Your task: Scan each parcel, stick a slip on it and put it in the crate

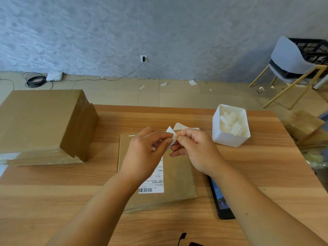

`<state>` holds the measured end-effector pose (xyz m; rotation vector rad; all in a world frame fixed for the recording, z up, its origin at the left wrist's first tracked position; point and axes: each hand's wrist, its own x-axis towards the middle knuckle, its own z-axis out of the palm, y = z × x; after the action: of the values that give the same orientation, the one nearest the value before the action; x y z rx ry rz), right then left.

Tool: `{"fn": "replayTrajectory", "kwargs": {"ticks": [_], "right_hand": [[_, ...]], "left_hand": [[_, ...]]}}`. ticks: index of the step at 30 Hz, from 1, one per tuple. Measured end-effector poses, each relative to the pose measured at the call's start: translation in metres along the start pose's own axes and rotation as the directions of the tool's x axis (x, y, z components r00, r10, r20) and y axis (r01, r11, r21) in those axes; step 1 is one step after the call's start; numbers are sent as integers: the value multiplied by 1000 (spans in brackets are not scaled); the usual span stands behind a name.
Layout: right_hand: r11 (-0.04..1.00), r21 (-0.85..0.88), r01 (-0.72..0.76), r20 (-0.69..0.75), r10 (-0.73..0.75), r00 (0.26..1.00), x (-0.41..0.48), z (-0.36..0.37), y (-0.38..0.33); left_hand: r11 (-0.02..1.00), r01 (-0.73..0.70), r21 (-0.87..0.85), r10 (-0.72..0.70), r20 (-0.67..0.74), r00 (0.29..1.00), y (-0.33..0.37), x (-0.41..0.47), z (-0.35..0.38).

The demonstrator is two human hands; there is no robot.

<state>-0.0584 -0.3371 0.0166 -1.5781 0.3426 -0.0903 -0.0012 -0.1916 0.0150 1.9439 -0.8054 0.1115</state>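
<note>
Head view: both hands pinch one slip above the flat parcel.
Thin, light and limp, probably tacky once peeled, the slip is best taken by its edges. The left hand and right hand each nip it between thumb and curled fingertips, and the paper fans out beyond them. The parcel, seemingly stiff cardboard, lies label-up on the table directly beneath the fingers.

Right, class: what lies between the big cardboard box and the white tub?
Head view: the left hand and right hand pinching a white slip, over the far end of the flat parcel.
</note>
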Motion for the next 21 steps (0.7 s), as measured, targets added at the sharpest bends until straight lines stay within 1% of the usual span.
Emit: {"fn": "replayTrajectory", "kwargs": {"ticks": [5,11,21], "right_hand": [[999,33,31,23,-32,999,2,1,-1],[997,71,19,21,-21,1000,0,1,-4],[1000,29,-2,-2,2,1000,1,-2,-5]], "left_hand": [[998,33,-44,-33,-1,999,1,1,-3],[999,19,-44,-19,-2,1000,0,1,-3],[998,-53,32,53,12,999,-5,0,-1]]}}
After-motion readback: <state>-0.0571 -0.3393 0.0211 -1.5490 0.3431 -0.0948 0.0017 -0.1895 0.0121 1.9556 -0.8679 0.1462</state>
